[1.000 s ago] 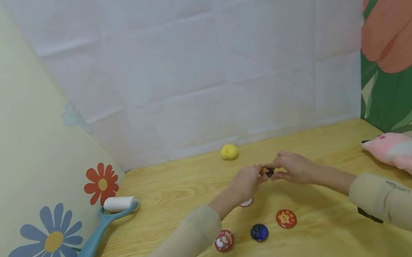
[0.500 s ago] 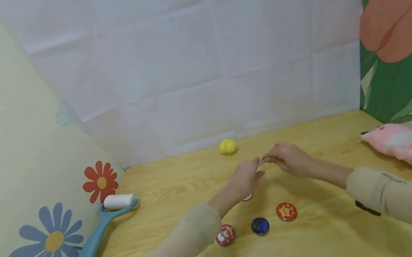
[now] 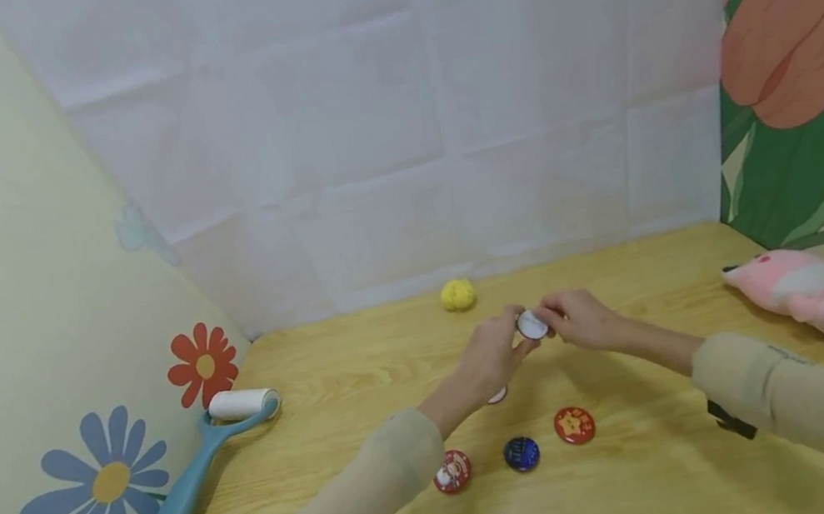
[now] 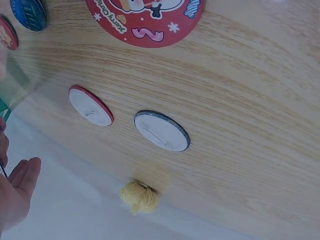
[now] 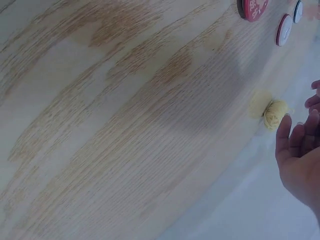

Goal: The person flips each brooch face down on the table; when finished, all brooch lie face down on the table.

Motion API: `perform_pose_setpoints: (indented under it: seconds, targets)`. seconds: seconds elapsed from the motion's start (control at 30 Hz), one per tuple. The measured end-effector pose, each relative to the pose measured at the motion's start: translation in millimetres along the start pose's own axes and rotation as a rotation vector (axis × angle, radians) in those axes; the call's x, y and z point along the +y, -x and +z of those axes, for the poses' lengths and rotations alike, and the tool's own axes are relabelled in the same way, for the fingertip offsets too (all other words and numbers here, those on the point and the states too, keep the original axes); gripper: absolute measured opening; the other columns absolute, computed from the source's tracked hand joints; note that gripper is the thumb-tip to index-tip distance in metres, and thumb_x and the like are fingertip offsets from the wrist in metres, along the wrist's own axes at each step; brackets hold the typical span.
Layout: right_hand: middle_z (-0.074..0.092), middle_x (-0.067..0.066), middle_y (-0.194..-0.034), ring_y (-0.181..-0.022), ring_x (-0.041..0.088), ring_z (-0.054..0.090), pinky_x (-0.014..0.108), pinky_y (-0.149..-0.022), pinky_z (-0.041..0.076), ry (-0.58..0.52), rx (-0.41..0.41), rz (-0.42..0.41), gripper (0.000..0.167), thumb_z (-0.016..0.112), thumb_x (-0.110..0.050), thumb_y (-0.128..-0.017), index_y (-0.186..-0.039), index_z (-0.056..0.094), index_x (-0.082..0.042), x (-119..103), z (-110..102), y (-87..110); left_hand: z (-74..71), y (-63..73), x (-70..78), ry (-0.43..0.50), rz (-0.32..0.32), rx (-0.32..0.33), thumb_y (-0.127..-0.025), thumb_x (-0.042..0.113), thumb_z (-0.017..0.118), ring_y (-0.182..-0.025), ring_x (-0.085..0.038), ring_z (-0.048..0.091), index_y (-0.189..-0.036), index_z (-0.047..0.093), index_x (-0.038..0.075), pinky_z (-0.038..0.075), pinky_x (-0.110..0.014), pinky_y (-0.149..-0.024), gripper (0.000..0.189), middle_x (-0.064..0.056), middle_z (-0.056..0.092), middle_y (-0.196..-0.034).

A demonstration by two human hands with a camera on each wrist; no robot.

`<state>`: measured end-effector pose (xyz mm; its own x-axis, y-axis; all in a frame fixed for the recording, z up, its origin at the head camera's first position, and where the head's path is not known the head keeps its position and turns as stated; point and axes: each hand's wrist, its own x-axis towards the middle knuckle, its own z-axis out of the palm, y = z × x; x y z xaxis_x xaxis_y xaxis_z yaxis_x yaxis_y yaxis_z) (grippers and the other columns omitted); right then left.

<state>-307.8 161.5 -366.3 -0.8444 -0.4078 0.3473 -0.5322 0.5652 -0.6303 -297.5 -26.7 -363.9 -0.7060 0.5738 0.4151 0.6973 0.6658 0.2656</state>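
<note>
Above the table, my left hand [image 3: 489, 358] holds a round pin badge [image 3: 532, 325] between thumb and fingers, its white back turned toward the head camera. My right hand [image 3: 580, 321] pinches that badge at its right side, fingertips over the pin side. Below the hands lie a red star badge [image 3: 575, 425], a dark blue badge [image 3: 521, 453] and a red Christmas badge [image 3: 453, 471], all face up. Two badges lie face down in the left wrist view, one red-rimmed [image 4: 91, 106] and one dark-rimmed [image 4: 161, 131]; the left arm partly covers this spot in the head view.
A yellow yarn ball [image 3: 457, 295] sits near the back edge by the white cloth [image 3: 343, 172]. At the left lies a blue-handled lint roller [image 3: 196, 468]. A pink plush toy [image 3: 816, 302] rests at the right on the wooden table [image 3: 336, 391].
The badge in my hands has turned from its dark and orange side, through edge-on, to show its white back. The right hand's fingers have shifted along its edge. The table badges stay put.
</note>
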Motion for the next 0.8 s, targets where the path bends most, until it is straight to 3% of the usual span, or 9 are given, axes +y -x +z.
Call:
perform_pose_setpoints:
  seconds: [0.17,0.37,0.5,0.63,0.8]
  targets:
    - [0.061,0.0,-0.069,-0.054,0.008,0.051,0.023,-0.048,0.045,0.005,-0.011,0.006,0.02,0.053,-0.008,-0.1,-0.088,0.067,0.001,1,-1,3.6,2.0,-1.2,-0.5,-0.027,0.024,-0.037,-0.088,0.025,0.074,-0.082,-0.016,0.068,-0.108,0.062,0.003,0.051,-0.018,-0.065,0.031,-0.008,0.071,-0.095]
    - [0.063,0.0,-0.067,-0.055,0.01,0.054,0.023,-0.047,0.044,0.03,0.025,-0.149,0.012,0.061,-0.001,-0.094,-0.104,0.064,0.005,6,-1,5.8,4.4,-0.5,1.3,-0.029,-0.009,-0.094,-0.091,0.024,0.069,-0.081,-0.013,0.067,-0.107,0.064,0.004,0.049,-0.016,-0.062,0.026,-0.006,0.071,-0.094]
    - [0.066,0.0,-0.071,-0.059,0.013,0.058,0.022,-0.049,0.046,0.042,-0.027,-0.222,0.02,0.067,-0.001,-0.09,-0.108,0.065,0.007,12,-1,7.9,5.1,1.0,1.8,-0.039,-0.02,-0.124,-0.092,0.022,0.069,-0.076,-0.014,0.067,-0.105,0.064,0.003,0.049,-0.017,-0.059,0.024,-0.007,0.07,-0.09]
    - [0.068,-0.001,-0.076,-0.065,0.008,0.059,0.023,-0.054,0.05,0.087,-0.101,-0.27,0.031,0.073,-0.007,-0.087,-0.112,0.066,0.008,15,-4,9.0,7.2,1.1,1.8,-0.036,-0.026,-0.158,-0.092,0.022,0.069,-0.078,-0.016,0.067,-0.103,0.066,0.003,0.05,-0.017,-0.061,0.023,-0.008,0.071,-0.091]
    - [0.068,0.0,-0.078,-0.064,0.005,0.057,0.022,-0.055,0.049,0.147,-0.146,-0.304,0.029,0.074,-0.006,-0.085,-0.109,0.067,0.007,19,-5,7.9,12.9,-1.9,2.1,-0.048,-0.024,-0.202,-0.092,0.023,0.067,-0.077,-0.015,0.067,-0.102,0.066,0.004,0.051,-0.015,-0.063,0.022,-0.008,0.071,-0.091]
